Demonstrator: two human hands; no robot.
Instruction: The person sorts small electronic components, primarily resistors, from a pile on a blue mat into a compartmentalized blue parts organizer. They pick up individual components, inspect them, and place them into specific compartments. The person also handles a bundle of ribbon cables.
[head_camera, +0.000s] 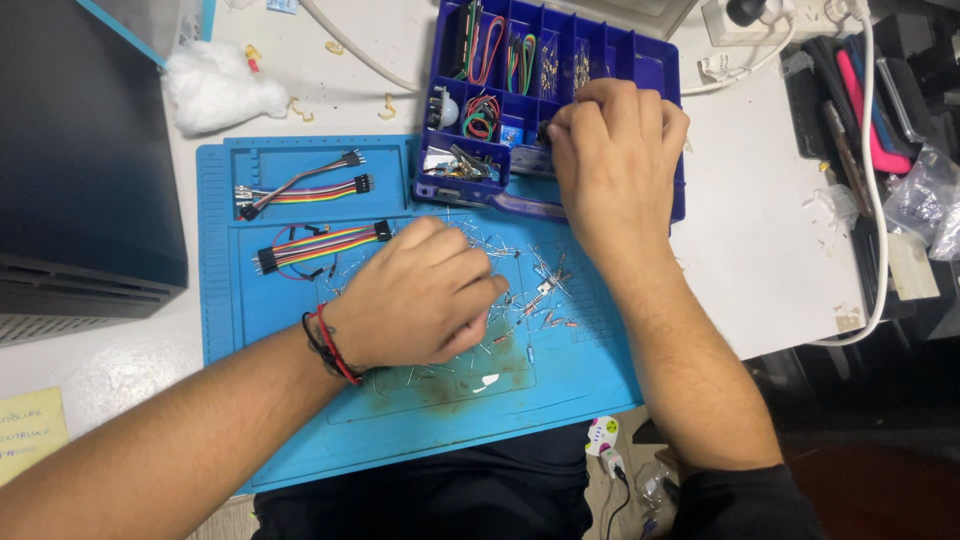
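Right now the left hand (420, 300) rests curled on the blue work mat (440, 420), fingers loosely closed over scattered small resistors (535, 300); whether it grips any, can't tell. Right hand (615, 150) reaches into the purple compartment box (600, 50), fingertips pinched together in a middle compartment on something too small to identify. Ribbon jumper wires (320, 243) lie left on the mat.

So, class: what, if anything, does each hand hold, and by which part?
Cannot be told: the left hand curls over loose components on the blue silicone mat; the right hand reaches into the purple plastic compartment box.
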